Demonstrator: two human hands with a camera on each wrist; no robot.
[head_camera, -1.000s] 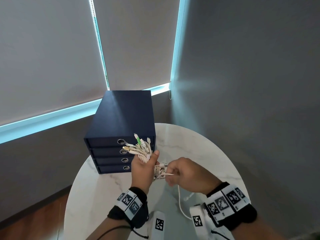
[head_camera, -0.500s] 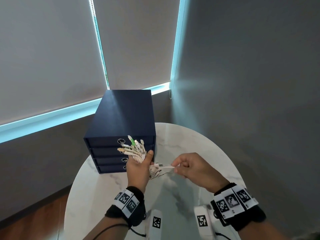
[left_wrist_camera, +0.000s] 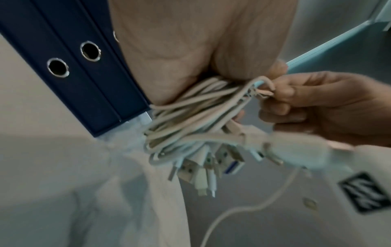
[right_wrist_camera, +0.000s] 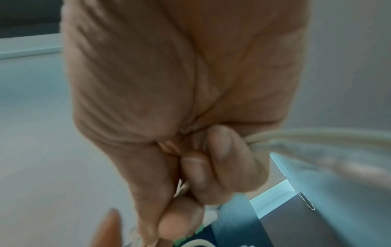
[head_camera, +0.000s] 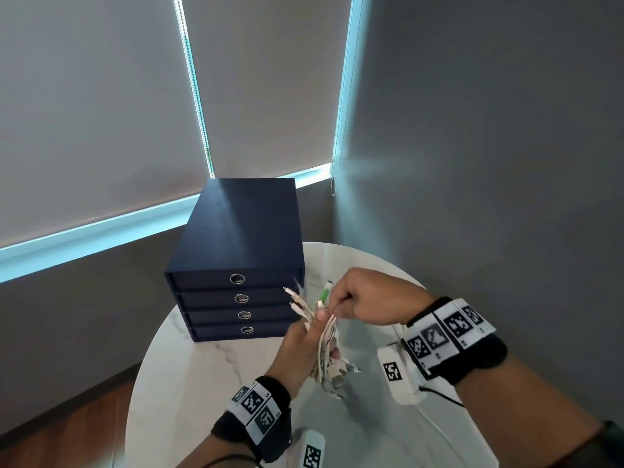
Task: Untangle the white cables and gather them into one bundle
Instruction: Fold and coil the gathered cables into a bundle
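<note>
My left hand (head_camera: pixel 304 346) grips a bundle of white cables (head_camera: pixel 326 352) upright above the round marble table (head_camera: pixel 189 383). Plug ends fan out above the fist, one of them green (head_camera: pixel 325 294); USB plugs (left_wrist_camera: pixel 196 168) hang below it. My right hand (head_camera: pixel 341 307) is just right of the bundle's top and pinches a single white cable (left_wrist_camera: pixel 262 87) between thumb and curled fingers. In the right wrist view that cable (right_wrist_camera: pixel 306 138) runs out to the right from the curled fingers (right_wrist_camera: pixel 224 160). A loose length of cable (left_wrist_camera: pixel 243 205) trails down toward the table.
A dark blue box with several drawers (head_camera: pixel 236 255), each with a round metal pull, stands at the table's back left, close behind the hands. Grey blinds and a grey wall corner surround the table. Wooden floor (head_camera: pixel 67 434) shows at lower left.
My left hand has turned and moved right and nearer with the bundle. My right hand has risen from beside the bundle's middle to its top end, still pinching a cable.
</note>
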